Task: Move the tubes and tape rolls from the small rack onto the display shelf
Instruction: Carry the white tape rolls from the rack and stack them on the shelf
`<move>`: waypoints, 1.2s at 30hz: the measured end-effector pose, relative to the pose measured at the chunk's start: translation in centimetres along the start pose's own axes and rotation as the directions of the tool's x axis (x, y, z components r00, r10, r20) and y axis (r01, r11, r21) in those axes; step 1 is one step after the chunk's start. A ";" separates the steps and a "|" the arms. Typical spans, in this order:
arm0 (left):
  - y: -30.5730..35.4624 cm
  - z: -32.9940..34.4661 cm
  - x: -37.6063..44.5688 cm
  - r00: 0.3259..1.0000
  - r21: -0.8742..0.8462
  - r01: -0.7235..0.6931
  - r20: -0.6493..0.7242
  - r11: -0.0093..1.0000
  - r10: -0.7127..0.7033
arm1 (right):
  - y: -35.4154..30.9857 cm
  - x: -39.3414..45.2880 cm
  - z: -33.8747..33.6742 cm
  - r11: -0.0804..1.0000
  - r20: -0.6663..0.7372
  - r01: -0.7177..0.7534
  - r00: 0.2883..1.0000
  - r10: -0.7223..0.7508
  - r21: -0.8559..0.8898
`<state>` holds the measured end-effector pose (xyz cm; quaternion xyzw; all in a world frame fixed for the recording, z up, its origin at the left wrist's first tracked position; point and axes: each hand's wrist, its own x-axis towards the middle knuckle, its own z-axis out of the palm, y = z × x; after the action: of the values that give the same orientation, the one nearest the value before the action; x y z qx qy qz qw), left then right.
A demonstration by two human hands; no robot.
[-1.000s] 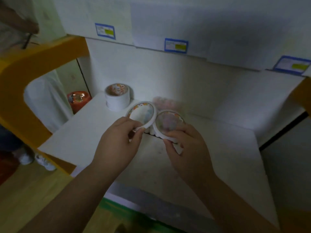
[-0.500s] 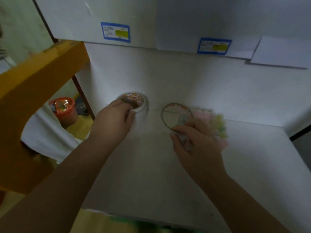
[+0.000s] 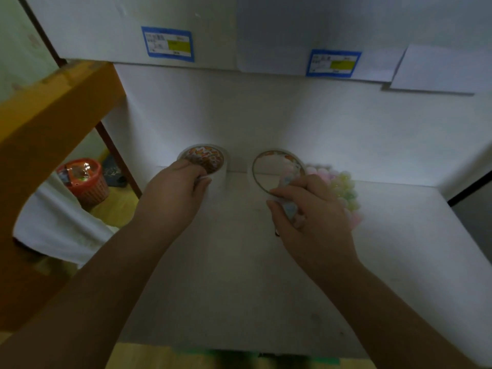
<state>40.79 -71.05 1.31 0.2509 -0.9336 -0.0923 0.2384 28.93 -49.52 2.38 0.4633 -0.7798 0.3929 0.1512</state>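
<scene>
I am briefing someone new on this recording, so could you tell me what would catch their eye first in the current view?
Two hands at the back of the white shelf draw the eye: the left hand grips a tape roll with an orange patterned top, and the right hand holds a thinner tape roll up on its edge. Behind the right hand lies a cluster of pastel balls, and an orange basket sits on the floor at far left.

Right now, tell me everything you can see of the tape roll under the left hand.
The left tape roll is a white ring, flat side down on the white display shelf near the back wall. Its top opening shows an orange and white patterned insert. The left hand rests fingers on its near rim and side; whether they grip it is unclear. It stands apart from the thinner roll beside it.
</scene>
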 end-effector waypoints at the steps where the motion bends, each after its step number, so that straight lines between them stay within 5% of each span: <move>1: -0.1 0.1 0.2 1.000 0.003 -0.012 0.015 1.000 0.012 | -0.1 0.1 0.0 1.000 0.006 0.000 1.000 0.000 0.001; 12: 0.3 0.2 -0.2 1.000 -0.033 -0.008 -0.013 0.999 0.008 | -1.3 2.6 1.5 1.000 0.099 0.024 0.995 -0.025 0.009; 23: 0.1 -0.7 -3.4 0.936 -0.179 0.294 -0.148 0.939 -0.321 | -4.6 7.6 7.6 0.994 0.249 0.108 0.962 -0.113 0.035; 36: 0.0 -0.9 -4.4 0.948 -0.187 0.278 -0.105 0.942 -0.301 | -4.4 8.2 9.5 0.998 0.440 0.049 0.896 -0.056 0.026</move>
<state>44.58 -68.86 0.30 0.3699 -0.8573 -0.1890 0.3040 29.50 -62.80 3.23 0.5620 -0.7782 0.2794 -0.0219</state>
